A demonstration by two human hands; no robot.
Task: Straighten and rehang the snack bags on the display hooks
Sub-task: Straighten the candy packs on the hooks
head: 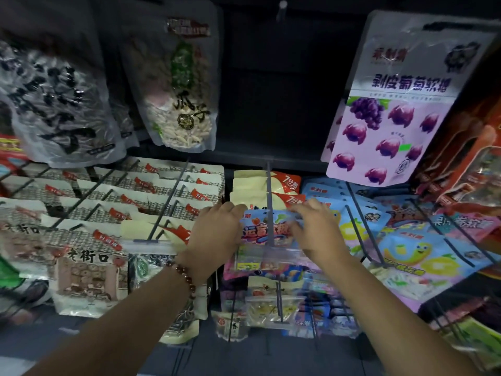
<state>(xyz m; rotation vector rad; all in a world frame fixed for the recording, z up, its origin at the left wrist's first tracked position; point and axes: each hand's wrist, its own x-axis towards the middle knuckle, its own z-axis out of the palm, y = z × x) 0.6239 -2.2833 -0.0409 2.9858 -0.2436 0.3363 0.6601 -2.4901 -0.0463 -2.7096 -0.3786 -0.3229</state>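
Head view, only one. Landmark: the grey hook (pixel 269 207) in the middle of the rack, with a clear price tag holder (pixel 273 255) at its front end.

My left hand (pixel 217 234) is just left of that hook and my right hand (pixel 317 232) just right of it. Both are curled onto the top corners of a blue candy bag (pixel 264 229), thumbs seemingly under, fingers over the top edge. So both are clamped on the bag, not loose. There's a bead bracelet (pixel 187 276) on my left wrist.

The bag sits at the front of the hook, right behind the tag holder, and the hook rod crosses its middle. I can't tell whether its hang hole is actually on the rod. Behind it on the same hook are yellow bags (pixel 252 185) with red corners. Up and right of the hook hangs a big purple grape gummy bag (pixel 390 112). Up and left is a seed bag (pixel 179 99). Left of the hook are rows of net-pattern bags (pixel 130 196).

Handling, my read: light, soft film pouch, glossy so a bit slippery, crinkles and flops if held by one corner. Contents probably small sweets that shift. Best hold is the stiff sealed header strip, both sides of the hole, keeping it flat and level while it slides along the rod. Don't yank, the hole could tear.
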